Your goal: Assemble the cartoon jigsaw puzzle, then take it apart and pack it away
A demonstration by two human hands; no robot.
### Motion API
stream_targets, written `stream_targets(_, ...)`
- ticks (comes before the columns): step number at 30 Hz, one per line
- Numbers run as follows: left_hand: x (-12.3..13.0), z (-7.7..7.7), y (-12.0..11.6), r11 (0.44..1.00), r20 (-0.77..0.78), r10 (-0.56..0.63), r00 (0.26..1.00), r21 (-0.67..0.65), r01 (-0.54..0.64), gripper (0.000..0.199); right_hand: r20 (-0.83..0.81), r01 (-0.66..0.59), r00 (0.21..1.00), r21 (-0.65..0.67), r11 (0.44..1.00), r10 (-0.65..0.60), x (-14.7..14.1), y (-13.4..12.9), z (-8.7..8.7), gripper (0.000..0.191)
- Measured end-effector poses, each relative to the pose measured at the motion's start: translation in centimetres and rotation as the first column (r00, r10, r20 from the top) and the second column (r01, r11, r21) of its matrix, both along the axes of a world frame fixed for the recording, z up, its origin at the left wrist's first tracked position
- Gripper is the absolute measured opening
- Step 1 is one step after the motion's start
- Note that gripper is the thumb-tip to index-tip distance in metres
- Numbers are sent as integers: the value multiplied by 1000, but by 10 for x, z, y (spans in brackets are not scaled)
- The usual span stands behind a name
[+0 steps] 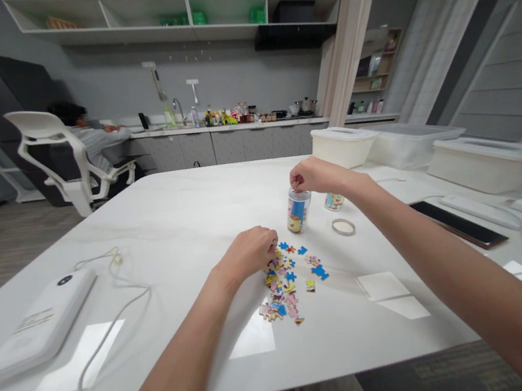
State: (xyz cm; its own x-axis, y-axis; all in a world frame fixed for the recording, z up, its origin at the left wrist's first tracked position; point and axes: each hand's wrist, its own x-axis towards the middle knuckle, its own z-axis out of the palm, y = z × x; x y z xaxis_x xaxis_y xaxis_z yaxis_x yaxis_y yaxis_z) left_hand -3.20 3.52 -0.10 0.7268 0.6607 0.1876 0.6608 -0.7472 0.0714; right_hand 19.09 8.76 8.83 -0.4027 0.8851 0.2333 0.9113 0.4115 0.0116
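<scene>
A clear jar (296,213) with a colourful cartoon picture stands upright on the white table. Over its open mouth is my right hand (315,174), fingers pinched together on what looks like a small jigsaw piece, mostly hidden by the fingertips. My left hand (253,250) rests at the far left edge of a loose heap of jigsaw pieces (282,278), its fingers curled closed; anything inside them is hidden. A few pieces lie apart from the heap, among them a blue piece (320,272) and a yellow one (310,285). Right of the jar lies a round lid (343,227).
Behind my right forearm stands a second printed jar (333,201). Lidded storage boxes (483,163) line the right side, near a dark tablet (458,222). On the left lie a white power bank (39,322) and a cable (113,330). Someone sits in a white chair (55,146) beyond.
</scene>
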Motion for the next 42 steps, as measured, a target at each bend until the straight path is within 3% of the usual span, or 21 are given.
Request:
stream_targets(7,0,-1,2,1000,21,-15,1000,-11,15,16,0,39,999,-65,997,-40,-3,-5,8,24)
stream_targets(9,0,-1,3,1000,53,-4,999,-17,5,16,-84,-15,996,-20,1000,13,-2,-10,7,23)
stream_targets(11,0,-1,4,1000,119,23,993,-14,-22,16,-247,-62,965,128,990,92,2,-16,-2,23)
stream_targets(13,-1,-1,6,998,225,55,973,-4,-56,17,-456,9,878,324,946,148,6,-23,-19,27)
stream_targets(15,-2,0,7,996,363,86,928,-16,-86,15,-655,185,739,418,889,155,10,-29,-44,38)
stream_targets(19,1,10,11,991,623,135,770,-76,-112,9,-844,167,534,164,972,51,10,-28,-97,68)
stream_targets(22,12,25,19,994,699,103,708,-45,-100,12,-861,55,509,24,998,-8,5,-23,-122,77)
stream_targets(25,30,41,33,999,679,22,734,14,-43,10,-862,7,506,7,1000,2,-1,-21,-130,68)
stream_targets(29,53,53,53,995,551,-91,830,72,61,8,-875,-36,483,10,999,26,-3,-23,-128,61)
stream_targets(39,60,58,65,985,351,-170,921,40,167,20,-890,-68,454,21,997,49,-3,-23,-128,60)
stream_targets(42,59,60,62,985,393,-168,904,41,165,21,-896,-70,441,34,997,61,-3,-23,-129,61)
